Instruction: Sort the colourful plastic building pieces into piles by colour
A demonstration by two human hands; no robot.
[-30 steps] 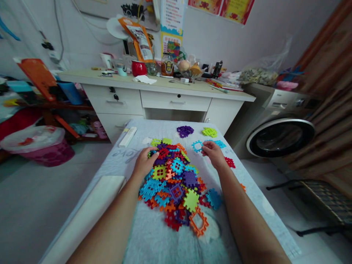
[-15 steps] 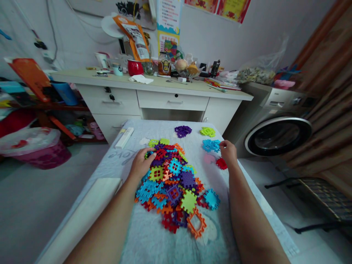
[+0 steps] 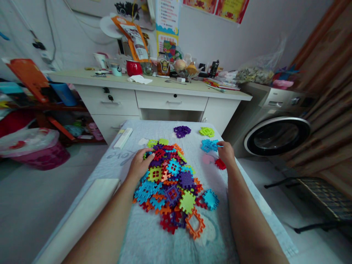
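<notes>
Both arms [image 3: 113, 212] reach forward, fingers [image 3: 145, 150] curled.

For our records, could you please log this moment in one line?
left hand: at mixed pile | right hand: at blue pieces | purple pieces: beyond pile

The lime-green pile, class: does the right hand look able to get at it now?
Probably yes: the lime-green pile lies uncovered just beyond the blue pile at the right hand, and nothing tall seems to stand between.

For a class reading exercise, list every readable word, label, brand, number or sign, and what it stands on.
"ove", uncertain: pale-blue fabric tablecloth.
Too small or blurred to read:
white, blue and yellow paper poster;
orange plastic pouch;
amber glass jar;
silver washing machine.
</notes>
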